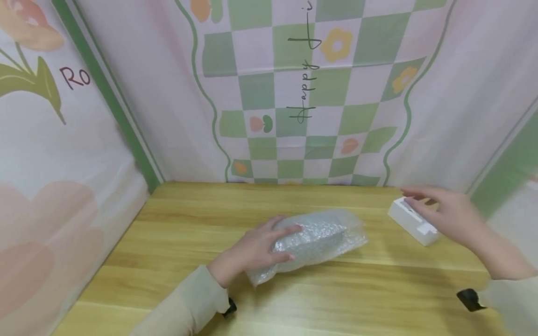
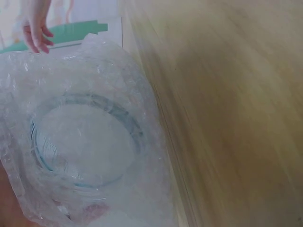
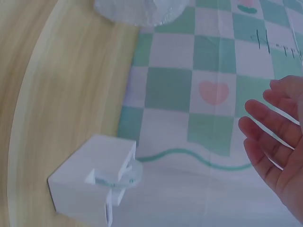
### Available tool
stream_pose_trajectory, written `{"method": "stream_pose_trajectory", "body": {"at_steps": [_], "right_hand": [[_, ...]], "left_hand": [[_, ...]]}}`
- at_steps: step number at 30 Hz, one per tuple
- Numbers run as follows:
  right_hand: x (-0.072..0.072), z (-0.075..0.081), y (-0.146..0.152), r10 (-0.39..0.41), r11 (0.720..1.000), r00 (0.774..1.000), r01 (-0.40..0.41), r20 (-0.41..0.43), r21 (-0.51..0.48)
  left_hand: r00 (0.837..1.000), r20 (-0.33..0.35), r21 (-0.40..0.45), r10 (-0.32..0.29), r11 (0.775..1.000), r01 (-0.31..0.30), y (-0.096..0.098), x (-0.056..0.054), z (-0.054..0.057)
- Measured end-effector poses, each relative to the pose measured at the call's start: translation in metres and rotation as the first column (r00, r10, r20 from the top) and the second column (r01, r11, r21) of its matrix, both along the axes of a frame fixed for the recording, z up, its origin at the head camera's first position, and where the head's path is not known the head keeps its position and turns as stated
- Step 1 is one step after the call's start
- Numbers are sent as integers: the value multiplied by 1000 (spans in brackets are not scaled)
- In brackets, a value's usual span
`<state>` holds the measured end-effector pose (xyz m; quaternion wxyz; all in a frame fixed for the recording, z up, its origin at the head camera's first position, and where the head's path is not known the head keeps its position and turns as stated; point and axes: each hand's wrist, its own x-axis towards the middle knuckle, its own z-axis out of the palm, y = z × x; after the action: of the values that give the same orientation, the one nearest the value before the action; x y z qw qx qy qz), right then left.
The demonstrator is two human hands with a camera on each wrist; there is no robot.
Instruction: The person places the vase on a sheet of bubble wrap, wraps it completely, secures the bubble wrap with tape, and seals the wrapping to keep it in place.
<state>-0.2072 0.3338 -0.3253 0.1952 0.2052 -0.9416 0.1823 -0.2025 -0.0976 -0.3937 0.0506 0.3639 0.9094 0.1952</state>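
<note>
A bubble-wrapped bundle [image 1: 319, 238] lies slanted across the middle of the wooden table. My left hand [image 1: 260, 247] grips its near left end, fingers spread over the wrap. Through the clear wrap [image 2: 128, 71], the left wrist view shows a round, glassy rim [image 2: 85, 99] inside the bundle's end; most of the left hand is hidden there. At the right stands a small white tape dispenser [image 1: 414, 221] with a clear roll of tape [image 3: 130, 176] in its slot. My right hand [image 1: 454, 217] hovers over the dispenser, fingers loosely bent and holding nothing [image 3: 279, 146].
The wooden table [image 1: 168, 261] ends at a hanging cloth [image 1: 294, 93] printed with green checks and flowers along the back. Another printed cloth [image 1: 50, 186] hangs at the left side. A dark band [image 1: 470, 298] shows beneath my right sleeve.
</note>
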Motion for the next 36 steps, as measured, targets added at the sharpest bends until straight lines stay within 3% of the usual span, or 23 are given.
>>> {"method": "stream_pose_trajectory", "body": {"at_steps": [5,12,23,29,36], "right_hand": [[3,-2,23,-110,993,990,113,83,-36],[2,-20,53,-213,975,955,222,207,-21],[0,-56,86,-207,976,922,217,326,5],[-3,-61,89,-220,975,880,212,422,66],[-7,-63,90,-226,974,864,213,450,82]], "left_hand": [[1000,3,-5,4,1000,-4,-1,2,-1],[1000,-2,-3,1,1000,-1,-1,3,-1],[1000,1,-13,10,1000,-10,0,3,-1],[1000,11,-7,10,1000,-10,0,3,-2],[1000,11,-7,9,1000,-9,0,3,-3]]}}
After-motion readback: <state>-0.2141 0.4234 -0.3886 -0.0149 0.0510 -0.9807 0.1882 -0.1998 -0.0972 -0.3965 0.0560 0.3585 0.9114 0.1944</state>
